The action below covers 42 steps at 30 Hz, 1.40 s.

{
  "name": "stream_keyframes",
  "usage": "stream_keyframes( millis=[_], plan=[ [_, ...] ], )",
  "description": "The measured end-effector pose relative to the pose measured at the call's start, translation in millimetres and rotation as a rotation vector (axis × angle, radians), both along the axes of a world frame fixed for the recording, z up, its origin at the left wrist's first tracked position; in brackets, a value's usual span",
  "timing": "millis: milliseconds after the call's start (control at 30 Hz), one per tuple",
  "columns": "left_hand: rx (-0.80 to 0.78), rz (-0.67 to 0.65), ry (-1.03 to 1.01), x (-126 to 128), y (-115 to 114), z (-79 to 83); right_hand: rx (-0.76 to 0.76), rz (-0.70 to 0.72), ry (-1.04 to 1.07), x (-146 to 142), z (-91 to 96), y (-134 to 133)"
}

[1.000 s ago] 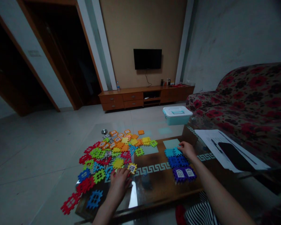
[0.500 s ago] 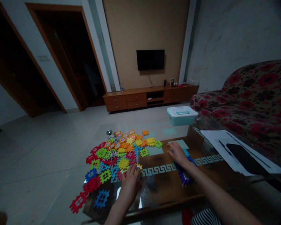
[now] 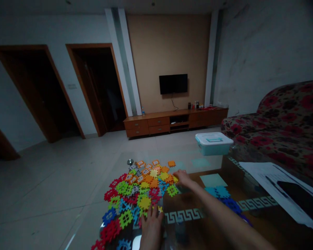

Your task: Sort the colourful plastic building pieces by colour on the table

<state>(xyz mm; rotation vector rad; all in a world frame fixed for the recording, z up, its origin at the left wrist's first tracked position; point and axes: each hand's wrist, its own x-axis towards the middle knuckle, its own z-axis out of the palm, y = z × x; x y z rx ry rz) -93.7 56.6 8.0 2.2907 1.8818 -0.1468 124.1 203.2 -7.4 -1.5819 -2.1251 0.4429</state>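
Observation:
A heap of several interlocking plastic waffle-block pieces (image 3: 138, 192) in red, green, yellow, orange and blue lies on the glass table top (image 3: 187, 222). My left hand (image 3: 151, 229) rests at the heap's near edge, by a small yellow piece (image 3: 160, 209). My right hand (image 3: 182, 177) reaches the heap's right edge, its fingers on orange and yellow pieces. Right of it lie light blue pieces (image 3: 216, 191) and dark blue pieces (image 3: 231, 205). My right forearm hides most of the purple pieces (image 3: 246, 220).
A white-lidded teal plastic box (image 3: 213, 143) stands at the table's far corner. Papers (image 3: 266, 177) and a black phone or tablet (image 3: 302, 198) lie at right, beside a floral sofa (image 3: 284, 128). A pale green square (image 3: 213, 180) lies under the glass.
The view has tilted upward. My right hand has moved left from the blue pieces to the heap, and my left hand has moved right along the heap's near edge.

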Motion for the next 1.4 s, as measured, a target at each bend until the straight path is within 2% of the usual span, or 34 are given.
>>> stream_keyframes(
  millis=[100,200,333,433,500,600,733,833,967,1133,1400],
  plan=[
    [0.004,0.033,0.039,4.5,-2.6,9.3,-0.075,-0.04,-0.07,-12.7,-5.8,-24.4],
    [0.011,0.036,0.037,12.0,-5.8,15.0,-0.108,0.013,-0.033,-22.3,-7.7,-48.7],
    [0.021,0.03,0.033,17.3,-10.4,19.1,-0.171,0.06,0.256,-22.6,-9.1,-69.7],
    [0.032,0.064,0.048,17.3,-10.3,24.0,-0.259,0.025,0.489,-14.4,-9.9,-79.2],
    [0.071,0.1,0.054,18.5,-7.6,26.9,-0.285,-0.02,0.545,-5.2,-8.3,-84.0],
    [0.153,0.116,0.007,25.8,-0.3,26.7,-0.214,-0.112,0.472,11.7,-2.8,-91.3],
    [0.17,0.024,-0.131,43.2,15.0,19.5,-0.117,-0.154,0.302,24.8,2.6,-107.1],
    [0.157,-0.072,-0.208,53.4,29.7,14.2,-0.124,-0.125,0.211,15.1,1.8,-121.1],
    [0.093,-0.091,-0.233,58.5,43.2,10.0,-0.166,-0.06,0.083,-12.3,0.8,-129.0],
    [0.047,-0.103,-0.183,60.2,40.2,10.6,-0.23,-0.024,-0.033,-25.2,8.2,-127.3],
    [0.065,-0.141,-0.11,63.7,37.6,10.4,-0.216,0.055,-0.107,0.1,29.7,-140.7]
  ],
)
